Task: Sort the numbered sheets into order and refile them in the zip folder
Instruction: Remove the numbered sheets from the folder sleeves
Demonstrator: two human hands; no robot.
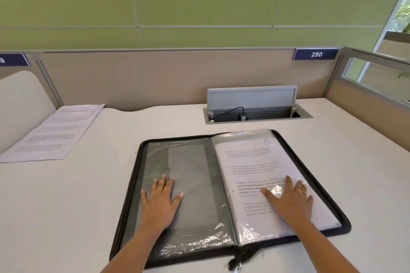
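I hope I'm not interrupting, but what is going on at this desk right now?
A person has a black zip folder lying open on the pale desk. Their left hand rests flat on an empty clear plastic sleeve, and their right hand rests flat on the facing sleeve, which holds a printed sheet marked 6. A few loose printed sheets, the top one marked 2, lie at the desk's far left, apart from the folder.

Open zip folder (pixel 221 195) on a desk (pixel 66 206); left hand (pixel 160 200) flat on an empty sleeve, right hand (pixel 290 199) flat on sheet 6 (pixel 250 162). Loose sheets (pixel 55 133) lie far left.
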